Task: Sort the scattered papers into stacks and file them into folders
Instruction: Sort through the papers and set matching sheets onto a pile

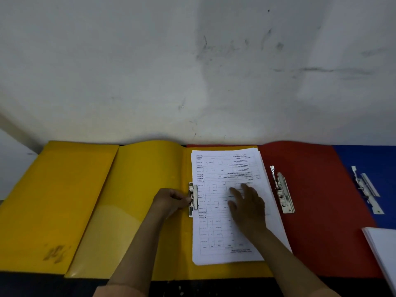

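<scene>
1. Paper stack [227, 211] lies in the open yellow folder [132, 200], on its right half, beside the metal clip [192, 200].
2. Left hand [169, 200]: fingers curled, pinching the clip. Right hand [246, 204]: flat, fingers spread, pressing the stack.
3. Handling, prob.: sheets thin, light, floppy, slide easily; hold flat near the spine edge, keep edges squared.
4. Folders glossy, smooth, semi-stiff; red folder [310, 211] and blue folder [364, 159] w/ steel clips; white sheets [381, 243] far right.
</scene>
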